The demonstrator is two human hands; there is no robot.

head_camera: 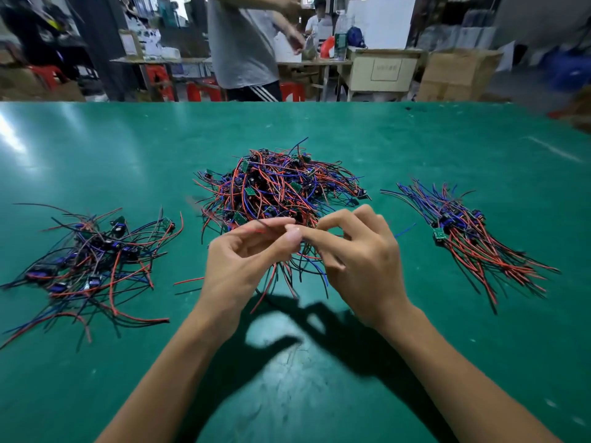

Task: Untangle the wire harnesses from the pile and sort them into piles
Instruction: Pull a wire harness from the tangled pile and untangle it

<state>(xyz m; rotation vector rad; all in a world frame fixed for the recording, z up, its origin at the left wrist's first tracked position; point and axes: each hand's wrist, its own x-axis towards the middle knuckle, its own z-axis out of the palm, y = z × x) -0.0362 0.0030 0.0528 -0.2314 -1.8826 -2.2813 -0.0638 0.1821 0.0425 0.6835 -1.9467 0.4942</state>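
Nearest, the person's 2 bare hands meet above the green rubber-topped workbench. The left hand pinches thin red and black wires between thumb and forefinger; the right hand, fingers curled, nips what looks like the same strands, likely to tease 1 harness free. Just behind them sits the tangled central heap of red, blue and black wire harnesses, feeding both hands. A loose sorted pile lies left, a neater combed pile right, kept well apart so the sorts stay separate. Beyond the bench stands a person in a grey shirt.
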